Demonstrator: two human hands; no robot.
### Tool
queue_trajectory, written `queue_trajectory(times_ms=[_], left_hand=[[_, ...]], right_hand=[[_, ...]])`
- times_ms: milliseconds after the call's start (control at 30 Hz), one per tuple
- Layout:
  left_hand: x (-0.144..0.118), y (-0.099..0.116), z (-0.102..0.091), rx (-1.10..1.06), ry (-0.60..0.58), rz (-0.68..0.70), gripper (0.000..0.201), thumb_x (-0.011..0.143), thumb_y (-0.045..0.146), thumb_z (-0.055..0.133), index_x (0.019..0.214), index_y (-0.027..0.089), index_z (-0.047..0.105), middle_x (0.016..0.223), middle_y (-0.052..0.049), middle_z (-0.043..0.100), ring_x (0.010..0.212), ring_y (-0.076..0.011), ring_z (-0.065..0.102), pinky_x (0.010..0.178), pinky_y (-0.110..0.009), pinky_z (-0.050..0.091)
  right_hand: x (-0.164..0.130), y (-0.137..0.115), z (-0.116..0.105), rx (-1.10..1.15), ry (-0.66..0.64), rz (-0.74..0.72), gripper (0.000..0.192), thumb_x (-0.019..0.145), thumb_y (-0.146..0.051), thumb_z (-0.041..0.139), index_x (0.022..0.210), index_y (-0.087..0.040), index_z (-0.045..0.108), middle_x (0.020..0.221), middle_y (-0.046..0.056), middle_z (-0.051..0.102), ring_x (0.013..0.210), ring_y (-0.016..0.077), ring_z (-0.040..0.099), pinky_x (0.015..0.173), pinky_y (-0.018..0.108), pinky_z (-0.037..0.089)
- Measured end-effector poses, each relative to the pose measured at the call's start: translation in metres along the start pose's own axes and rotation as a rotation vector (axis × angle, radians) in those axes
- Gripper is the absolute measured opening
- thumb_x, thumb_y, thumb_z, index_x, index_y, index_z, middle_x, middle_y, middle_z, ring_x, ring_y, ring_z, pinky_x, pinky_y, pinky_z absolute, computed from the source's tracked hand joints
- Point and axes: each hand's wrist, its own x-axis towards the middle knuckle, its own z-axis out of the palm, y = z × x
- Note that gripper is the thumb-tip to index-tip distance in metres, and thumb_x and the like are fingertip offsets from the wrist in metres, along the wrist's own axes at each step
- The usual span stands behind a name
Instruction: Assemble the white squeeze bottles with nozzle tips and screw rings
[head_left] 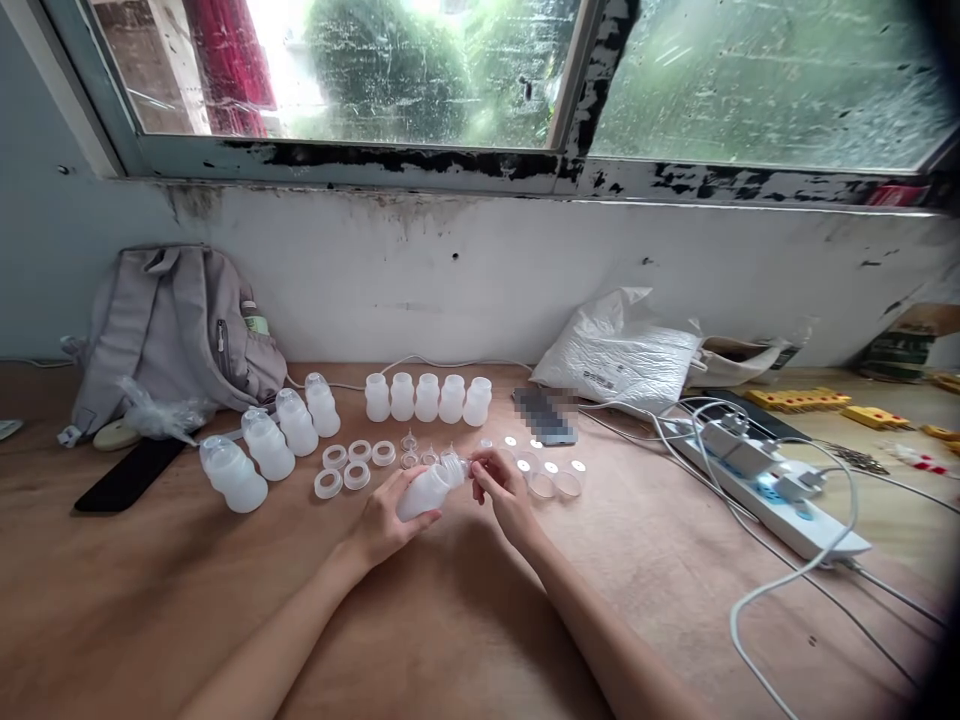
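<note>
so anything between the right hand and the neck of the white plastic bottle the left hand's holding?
Nothing visible. The left hand grips the translucent white plastic bottle on its side, and the right hand has its fingertips at the bottle's neck. The loose white plastic rings lie apart, to the left.

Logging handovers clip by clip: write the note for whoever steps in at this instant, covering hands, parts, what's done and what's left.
Left hand holds a white bottle tilted on its side, neck pointing right. Right hand has its fingertips at the bottle's neck, fitting a small part there.
Done, by the look of it: four capped bottles in a diagonal row at left.
Left: five open bottles standing in a row behind, loose rings and clear caps on the wooden table.
</note>
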Motion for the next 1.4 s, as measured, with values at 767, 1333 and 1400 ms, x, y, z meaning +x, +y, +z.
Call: queue_trajectory(times_ms=[767,1333,1400], left_hand=[[-0.001,-0.003,-0.001,0.166,-0.051,0.009,0.054,0.065,0.035,0.065,0.116,0.032,0.049,0.098,-0.003,0.056,0.091,-0.0206,0.054,0.08,-0.031,0.044],[0.001,0.006,-0.002,-0.081,-0.123,-0.105,0.039,0.066,0.04,0.062,0.098,0.019,0.058,0.083,-0.004,0.059,0.072,-0.018,0.054,0.064,-0.027,0.043],[0.001,0.008,-0.002,-0.203,-0.185,-0.189,0.033,0.069,0.042,0.059,0.091,0.017,0.059,0.073,-0.001,0.057,0.063,-0.0148,0.051,0.056,-0.023,0.039]], right_hand=[[-0.001,0.001,0.001,-0.328,-0.023,-0.032,0.038,0.08,-0.044,0.047,0.054,-0.019,0.035,0.049,-0.006,0.031,0.044,0.0077,0.031,0.043,0.022,0.025],[-0.001,-0.013,0.0,-0.023,-0.166,0.044,0.021,0.076,-0.038,0.054,0.086,-0.019,0.055,0.073,0.0,0.054,0.064,0.0124,0.05,0.057,0.024,0.041],[-0.003,-0.02,0.002,0.094,-0.294,0.086,0.033,0.074,-0.037,0.058,0.103,-0.023,0.054,0.093,0.004,0.058,0.082,0.0161,0.054,0.071,0.029,0.044]])
